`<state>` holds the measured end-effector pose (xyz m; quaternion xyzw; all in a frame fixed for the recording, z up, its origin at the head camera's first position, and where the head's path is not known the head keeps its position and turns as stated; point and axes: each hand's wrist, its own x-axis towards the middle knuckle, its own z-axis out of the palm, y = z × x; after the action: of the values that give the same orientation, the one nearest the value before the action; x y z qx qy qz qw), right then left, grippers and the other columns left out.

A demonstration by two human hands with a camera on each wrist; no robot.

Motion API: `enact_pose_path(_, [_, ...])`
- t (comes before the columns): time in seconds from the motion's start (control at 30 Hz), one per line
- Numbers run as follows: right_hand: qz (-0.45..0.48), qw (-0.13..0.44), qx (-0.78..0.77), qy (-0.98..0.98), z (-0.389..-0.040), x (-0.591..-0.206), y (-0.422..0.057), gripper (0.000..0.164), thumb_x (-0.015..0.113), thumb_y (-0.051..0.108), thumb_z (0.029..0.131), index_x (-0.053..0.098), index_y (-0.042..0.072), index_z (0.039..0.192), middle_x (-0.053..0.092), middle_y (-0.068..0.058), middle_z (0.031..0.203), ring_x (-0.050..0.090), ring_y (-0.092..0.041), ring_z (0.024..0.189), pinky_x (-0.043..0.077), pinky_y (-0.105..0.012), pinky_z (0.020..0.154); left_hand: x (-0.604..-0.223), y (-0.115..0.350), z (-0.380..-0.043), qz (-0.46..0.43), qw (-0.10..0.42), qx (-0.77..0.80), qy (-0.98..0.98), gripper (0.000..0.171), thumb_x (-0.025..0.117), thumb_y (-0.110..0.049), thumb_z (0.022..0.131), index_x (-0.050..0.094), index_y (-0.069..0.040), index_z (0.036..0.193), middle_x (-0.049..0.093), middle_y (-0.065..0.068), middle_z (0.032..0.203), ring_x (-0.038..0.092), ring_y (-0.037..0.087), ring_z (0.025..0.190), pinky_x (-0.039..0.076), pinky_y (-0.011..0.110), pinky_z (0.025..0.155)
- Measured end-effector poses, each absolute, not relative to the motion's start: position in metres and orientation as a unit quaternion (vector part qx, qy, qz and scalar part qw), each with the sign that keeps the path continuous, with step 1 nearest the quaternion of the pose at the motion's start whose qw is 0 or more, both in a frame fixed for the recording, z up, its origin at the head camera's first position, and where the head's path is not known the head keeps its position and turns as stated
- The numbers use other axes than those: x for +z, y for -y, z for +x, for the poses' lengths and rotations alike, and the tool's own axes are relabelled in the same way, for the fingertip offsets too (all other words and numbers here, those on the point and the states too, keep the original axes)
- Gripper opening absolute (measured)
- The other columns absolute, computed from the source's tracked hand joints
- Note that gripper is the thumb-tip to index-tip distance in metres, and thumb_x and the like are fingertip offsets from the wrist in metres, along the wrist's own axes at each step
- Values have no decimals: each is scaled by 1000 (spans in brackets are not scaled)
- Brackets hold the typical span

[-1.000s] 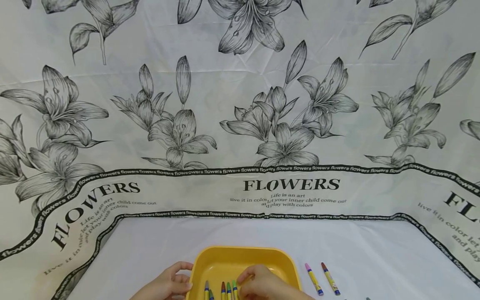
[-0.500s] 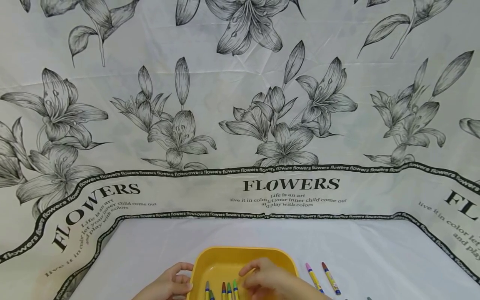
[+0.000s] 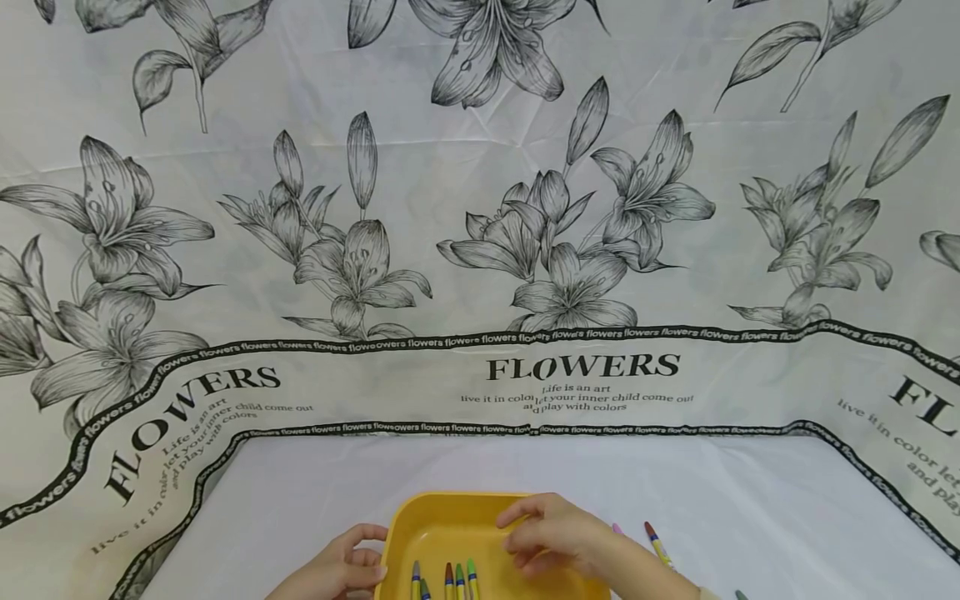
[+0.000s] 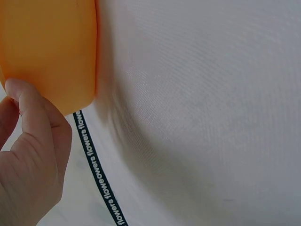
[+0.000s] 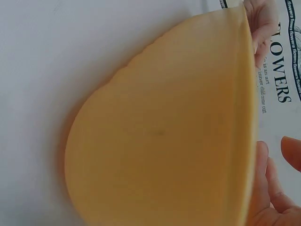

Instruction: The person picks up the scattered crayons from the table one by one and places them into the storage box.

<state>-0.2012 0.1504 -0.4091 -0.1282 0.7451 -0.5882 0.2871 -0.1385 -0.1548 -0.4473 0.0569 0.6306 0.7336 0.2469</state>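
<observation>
With right hand [image 3: 551,533] loose and empty over yellow tray [image 3: 438,537], left hand [image 3: 337,563] touching its side; at risk of rolling crayons [image 3: 461,585] inside by an uneven push

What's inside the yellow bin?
Five crayons show inside the yellow bin: gray, dark green, brown, green and light green. The right grip covers part of its right side, and its near end is out of frame, so I can't see there.

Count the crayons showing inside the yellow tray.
5. In the head view, left to right: grey crayon, dark green crayon, brown crayon, mid-green crayon, light green crayon. More may be hidden below the frame.
</observation>
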Motion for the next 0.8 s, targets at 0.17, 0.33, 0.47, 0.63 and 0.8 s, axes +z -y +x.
enact_pose_path(0.17, [-124,293,-586,-745,-205,-407,-161,32,65,4,81,59,-5,112,64,-5,78,59,-13,63,54,-24,58,-447,154,-138,51,244,737,-628,46,56,-4,90,32,4,129,59,2,85,46,4,59,43,15,62])
enact_pose_path(0.33, [-124,291,-589,-744,-206,-403,-169,33,65,4,81,58,-4,112,63,-3,75,59,-13,63,54,-24,58,-446,153,-137,47,240,736,-632,46,56,-4,90,33,4,129,59,2,85,51,5,63,47,17,65])
enact_pose_path(0.47, [-114,290,-593,-743,-206,-399,-174,33,65,4,81,58,-4,113,63,-5,75,58,-13,63,54,-23,58,-446,153,-137,46,239,737,-631,46,56,-4,90,33,4,128,59,2,84,50,5,62,46,17,64])
enact_pose_path(0.63, [-107,284,-592,-747,-207,-395,-182,35,65,6,81,57,-4,114,61,-6,75,58,-14,64,55,-25,61,-446,152,-138,43,238,737,-631,45,56,-3,89,34,3,128,59,1,83,47,5,60,44,16,62])
enact_pose_path(0.8, [-116,277,-601,-741,-210,-394,-190,38,64,6,81,55,-6,116,61,-5,74,58,-13,65,54,-24,61,-447,153,-138,39,233,729,-642,46,56,-4,90,33,4,129,59,2,84,52,6,64,48,18,65])
